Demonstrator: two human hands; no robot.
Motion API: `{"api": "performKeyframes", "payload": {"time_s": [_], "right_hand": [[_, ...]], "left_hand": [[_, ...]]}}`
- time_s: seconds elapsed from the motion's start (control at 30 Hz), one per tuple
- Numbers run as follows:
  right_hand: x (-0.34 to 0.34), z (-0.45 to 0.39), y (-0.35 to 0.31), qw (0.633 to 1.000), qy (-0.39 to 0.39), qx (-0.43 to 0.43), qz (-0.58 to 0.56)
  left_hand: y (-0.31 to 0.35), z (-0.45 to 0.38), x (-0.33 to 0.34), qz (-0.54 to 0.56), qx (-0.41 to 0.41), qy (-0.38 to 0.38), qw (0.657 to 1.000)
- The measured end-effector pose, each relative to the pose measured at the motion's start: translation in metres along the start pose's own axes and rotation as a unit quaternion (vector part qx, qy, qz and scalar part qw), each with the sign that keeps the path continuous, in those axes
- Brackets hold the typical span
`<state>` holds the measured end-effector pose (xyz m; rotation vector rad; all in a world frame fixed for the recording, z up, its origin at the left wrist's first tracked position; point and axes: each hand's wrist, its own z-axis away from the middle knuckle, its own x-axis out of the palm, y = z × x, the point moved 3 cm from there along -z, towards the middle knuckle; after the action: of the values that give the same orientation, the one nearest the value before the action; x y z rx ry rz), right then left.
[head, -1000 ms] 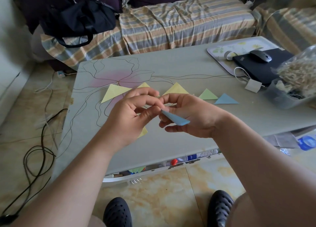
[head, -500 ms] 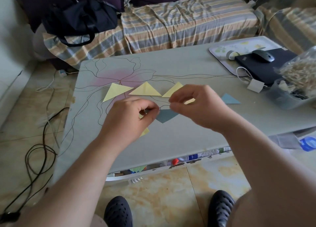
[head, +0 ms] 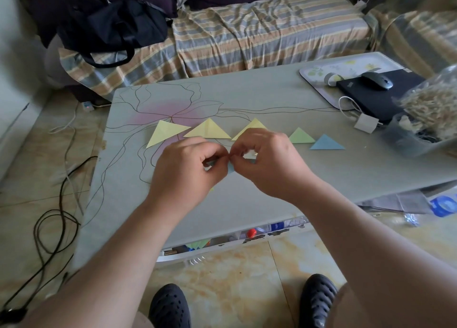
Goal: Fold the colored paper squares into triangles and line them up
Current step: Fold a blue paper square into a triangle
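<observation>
A small blue paper piece (head: 232, 167), only partly visible, is held just above the grey table (head: 272, 179) between the two hands, nearer the viewer than the row of folded triangles. A pointed blue corner shows below the meeting fingertips, and a second sliver of blue shows under the right hand; its full shape cannot be told. The left hand (head: 188, 169) has its fingers curled, thumb and forefinger pinching the left part of the blue paper. The right hand (head: 267, 162) is likewise curled, its thumb and forefinger pinching the right part, so that the fingertips of both hands meet over the paper. A trace of yellow (head: 211, 189) shows at the near edge of the left hand; what it belongs to cannot be told.

Beyond the blue paper lies the row of triangles, flat on the table: a pale yellow triangle (head: 165, 133) at the far left, a second yellow triangle (head: 207, 130) beside it, a third yellow triangle (head: 252, 127) partly hidden behind the right hand, then a green triangle (head: 300, 136) and a blue triangle (head: 326, 143) at the right end. The triangles lie apart, none overlapping.

To the right of the row, on the same table, are a patterned tray (head: 321, 70), a dark flat case (head: 371, 95) bearing a computer mouse (head: 377, 80), a white charger (head: 366, 123) and a clear tub (head: 405, 140).
</observation>
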<state>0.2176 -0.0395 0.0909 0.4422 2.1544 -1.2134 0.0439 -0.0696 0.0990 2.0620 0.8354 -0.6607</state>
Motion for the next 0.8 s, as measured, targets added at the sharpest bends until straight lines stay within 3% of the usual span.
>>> {"api": "performKeyframes", "payload": {"time_s": [0.2, 0.6, 0.8], "right_hand": [[0.000, 0.000, 0.002, 0.999, 0.024, -0.008, 0.020], [-0.005, -0.002, 0.006, 1.000, 0.000, -0.017, 0.017], [-0.007, -0.002, 0.006, 1.000, -0.009, -0.023, 0.005]], "left_hand": [[0.000, -0.002, -0.003, -0.052, 0.022, 0.018, 0.998], [-0.011, -0.006, -0.004, -0.050, 0.036, 0.046, 0.997], [-0.014, -0.006, -0.001, -0.021, 0.022, 0.017, 0.999]]}}
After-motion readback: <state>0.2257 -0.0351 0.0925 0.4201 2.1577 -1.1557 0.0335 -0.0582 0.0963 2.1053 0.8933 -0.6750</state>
